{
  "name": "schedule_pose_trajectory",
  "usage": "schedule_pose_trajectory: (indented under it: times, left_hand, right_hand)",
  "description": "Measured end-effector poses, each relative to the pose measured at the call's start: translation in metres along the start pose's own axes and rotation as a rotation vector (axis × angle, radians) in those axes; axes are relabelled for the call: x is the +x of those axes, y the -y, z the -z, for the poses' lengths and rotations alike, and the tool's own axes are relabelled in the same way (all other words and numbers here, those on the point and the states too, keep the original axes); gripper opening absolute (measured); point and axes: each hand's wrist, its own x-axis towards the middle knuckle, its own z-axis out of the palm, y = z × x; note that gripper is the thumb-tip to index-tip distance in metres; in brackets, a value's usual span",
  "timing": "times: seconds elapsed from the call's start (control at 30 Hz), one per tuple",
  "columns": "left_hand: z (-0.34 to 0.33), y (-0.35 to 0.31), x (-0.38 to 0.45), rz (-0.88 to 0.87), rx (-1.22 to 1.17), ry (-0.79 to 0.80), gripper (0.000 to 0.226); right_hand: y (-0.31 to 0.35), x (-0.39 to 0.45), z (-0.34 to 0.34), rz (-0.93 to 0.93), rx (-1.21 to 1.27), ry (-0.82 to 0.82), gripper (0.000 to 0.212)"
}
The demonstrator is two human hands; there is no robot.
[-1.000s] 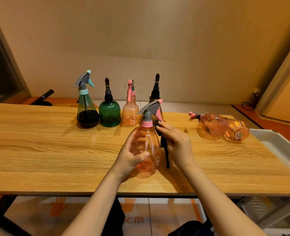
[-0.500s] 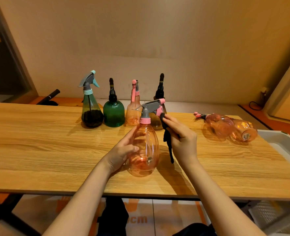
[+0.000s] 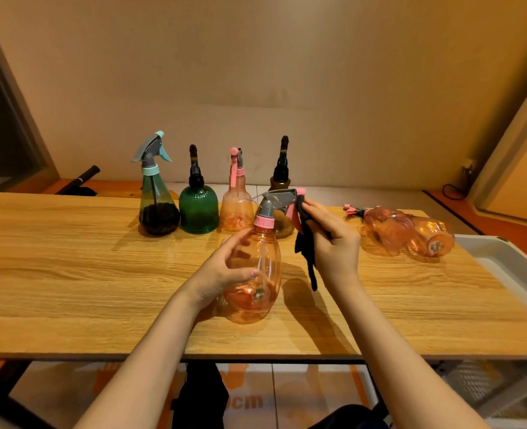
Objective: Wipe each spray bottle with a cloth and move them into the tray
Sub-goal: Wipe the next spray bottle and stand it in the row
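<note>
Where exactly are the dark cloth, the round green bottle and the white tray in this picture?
dark cloth (image 3: 306, 247): head view, on the strip hanging below the right hand.
round green bottle (image 3: 198, 210): head view, on the middle of its ribbed body.
white tray (image 3: 503, 261): head view, on its near rim at the table's right end.

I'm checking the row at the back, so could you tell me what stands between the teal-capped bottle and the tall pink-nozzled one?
In the head view, only the green ribbed bottle stands between the teal-capped bottle and the pink-nozzled bottle.

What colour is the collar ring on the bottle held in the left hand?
Pink, under a grey spray head, on the held orange bottle; the head view shows it plainly.
</note>
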Motion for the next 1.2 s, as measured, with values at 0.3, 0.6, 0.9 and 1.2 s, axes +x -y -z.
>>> schedule_pose_trajectory:
  times: [0.3,0.6,0.9,1.2]
  left_hand:
    - [-0.007,-0.013,-0.006,-0.032,0.056,-0.106,0.09]
    - [-0.006,-0.013,-0.007,-0.027,0.147,-0.203,0.095]
    - [-0.012,-0.016,-0.007,-0.035,0.085,-0.227,0.098]
    - [-0.019,-0.015,-0.006,-0.076,0.096,-0.213,0.101]
  right_hand:
    - [0.006,-0.016,-0.011,0.01,0.029,0.028,0.044]
    - [0.02,-0.006,0.0,0.012,0.122,-0.097,0.037]
    - [0.014,-0.015,-0.012,0.297,-0.185,0.014,0.042]
    - [0.022,-0.007,0.003,0.247,-0.159,-0.04,0.031]
